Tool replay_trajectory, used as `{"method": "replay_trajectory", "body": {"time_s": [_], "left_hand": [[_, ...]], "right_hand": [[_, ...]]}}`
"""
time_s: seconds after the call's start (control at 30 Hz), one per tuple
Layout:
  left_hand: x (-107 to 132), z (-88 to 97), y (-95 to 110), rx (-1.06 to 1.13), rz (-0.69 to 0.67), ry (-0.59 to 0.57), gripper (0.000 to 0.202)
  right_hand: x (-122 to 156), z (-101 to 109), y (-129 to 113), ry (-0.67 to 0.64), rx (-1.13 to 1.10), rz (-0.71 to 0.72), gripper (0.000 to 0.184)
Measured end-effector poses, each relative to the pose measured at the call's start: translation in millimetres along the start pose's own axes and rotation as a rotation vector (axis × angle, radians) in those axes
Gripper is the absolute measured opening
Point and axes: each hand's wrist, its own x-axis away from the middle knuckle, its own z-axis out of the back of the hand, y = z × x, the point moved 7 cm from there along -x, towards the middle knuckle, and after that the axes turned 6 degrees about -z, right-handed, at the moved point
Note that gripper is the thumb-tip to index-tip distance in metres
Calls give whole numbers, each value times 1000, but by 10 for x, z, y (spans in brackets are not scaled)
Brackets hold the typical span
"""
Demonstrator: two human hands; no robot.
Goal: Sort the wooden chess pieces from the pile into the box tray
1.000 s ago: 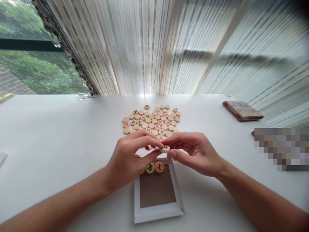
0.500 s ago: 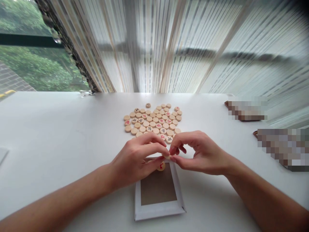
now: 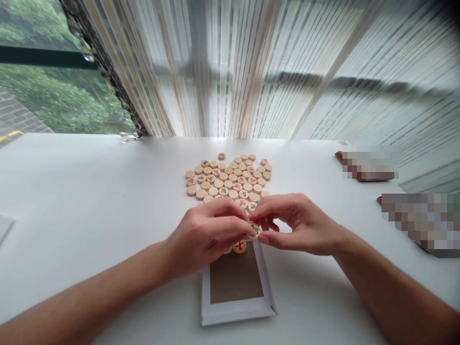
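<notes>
My left hand (image 3: 204,235) and my right hand (image 3: 298,223) meet fingertip to fingertip over the far end of a shallow white box (image 3: 266,292) with a brown inside. Together they pinch a round wooden game piece (image 3: 255,230), tilted so its marked face partly shows. Just below it a piece with a red character (image 3: 239,247) lies in the box, and another is mostly hidden under my left hand. Beyond my hands several more round wooden pieces (image 3: 228,179) lie flat in a cluster, some marked red or black, some blank.
The white table (image 3: 89,191) runs to a curtained window. A brown flat box (image 3: 362,167), partly blurred, lies at the far right, with another blurred patch nearer. A pale sheet edge (image 3: 4,225) shows at the far left.
The piece between my fingertips has turned from flat to edge-on and now tilts, showing its face. My left hand has come to cover the black-marked piece in the box.
</notes>
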Motion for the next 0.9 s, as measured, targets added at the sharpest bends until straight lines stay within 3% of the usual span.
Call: {"method": "replay_trajectory", "body": {"time_s": [0.37, 0.53, 0.7, 0.9], "left_hand": [[15, -61, -51, -48, 41, -78, 14], [-19, 93, -163, -122, 130, 67, 25], [35, 223, -338, -120, 271, 205, 22], [102, 215, -440, -126, 301, 211, 21]], "right_hand": [[-7, -82, -108, -8, 285, 20, 12], [2, -117, -102, -32, 407, -4, 12], [11, -160, -89, -87, 518, -52, 8], [50, -223, -69, -128, 636, -115, 7]]}}
